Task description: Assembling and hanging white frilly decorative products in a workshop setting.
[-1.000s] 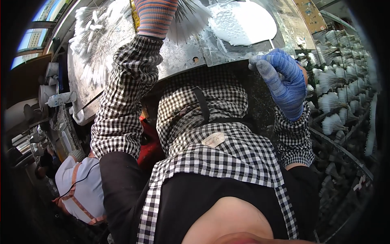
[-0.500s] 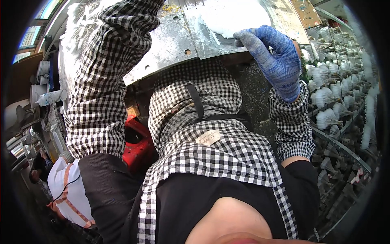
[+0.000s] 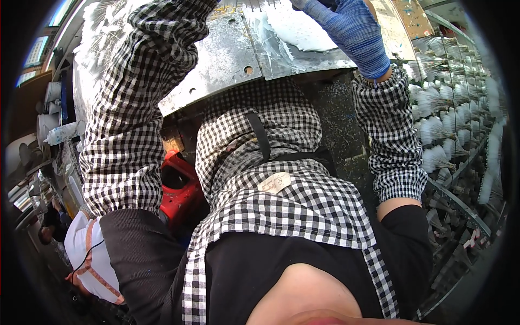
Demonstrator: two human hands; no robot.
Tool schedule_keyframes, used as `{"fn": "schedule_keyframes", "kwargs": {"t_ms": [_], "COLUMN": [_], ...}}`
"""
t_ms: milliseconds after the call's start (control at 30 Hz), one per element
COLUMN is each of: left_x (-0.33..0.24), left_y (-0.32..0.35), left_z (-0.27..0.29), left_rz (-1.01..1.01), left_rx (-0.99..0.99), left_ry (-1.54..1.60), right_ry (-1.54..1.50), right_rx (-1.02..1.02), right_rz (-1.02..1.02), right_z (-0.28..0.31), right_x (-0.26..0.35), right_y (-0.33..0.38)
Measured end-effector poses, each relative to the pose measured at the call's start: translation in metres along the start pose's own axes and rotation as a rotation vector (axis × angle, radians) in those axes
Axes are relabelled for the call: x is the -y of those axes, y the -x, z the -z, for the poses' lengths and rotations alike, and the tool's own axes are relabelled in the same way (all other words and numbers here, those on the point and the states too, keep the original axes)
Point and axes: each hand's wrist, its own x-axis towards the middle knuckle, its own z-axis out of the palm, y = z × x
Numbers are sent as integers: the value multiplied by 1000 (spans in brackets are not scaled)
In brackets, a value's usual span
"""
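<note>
My right hand [image 3: 352,38], in a blue knitted glove, reaches over the metal-topped table [image 3: 216,59] at its right side. The upper edge cuts off most of its fingers. A small dark patch [image 3: 326,3] shows between thumb and fingers, too little to name. Beside this hand a white, paste-like mass [image 3: 298,30] lies spread on the metal, with streaky smears at its left. My left forearm [image 3: 157,59], in a checked sleeve, runs up over the table's left part; its hand is beyond the upper edge. Several thin dark prongs [image 3: 260,6] show at the top between the arms.
White tufts with thin stalks [image 3: 103,38] lie at the table's far left. A rack [image 3: 460,189] on the right carries rows of white fan-shaped tufts. Something red and plastic [image 3: 181,189] stands left of my lap. A white bottle [image 3: 65,132] and another person [image 3: 92,254] are at the left.
My right hand has moved up and farther over the table, so its fingers now pass the upper edge. My left arm has shifted slightly to the left.
</note>
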Motion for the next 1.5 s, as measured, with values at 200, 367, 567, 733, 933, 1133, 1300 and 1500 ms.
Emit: {"fn": "schedule_keyframes", "kwargs": {"t_ms": [200, 367, 567, 733, 933, 1133, 1300, 1500], "left_x": [-6, 14, 3, -13, -65, -51, -59, -55], "left_y": [4, 9, 2, 0, 143, 351, 363, 362], "left_z": [-5, -5, -2, 67, 214, 244, 235, 223], "left_rz": [33, -105, -41, -41, 625, 410, 729, 776], "left_rx": [178, 125, 172, -6, -749, -676, -1260, -1269], "left_ry": [-2, 163, 124, -218, 964, 1508, 976, 918], "right_ry": [18, 15, 25, -94, -195, -280, -280, -250], "right_rx": [9, -9, -7, -93, 76, 417, 537, 534], "right_rz": [11, -6, 18, 111, -53, 87, 237, 180], "right_z": [0, -8, -1, -3, -7, -68, -96, -91], "right_x": [-16, -12, -6, -8, 65, 91, 93, 81], "right_y": [-13, -6, -3, 8, 82, 92, 90, 93]}}
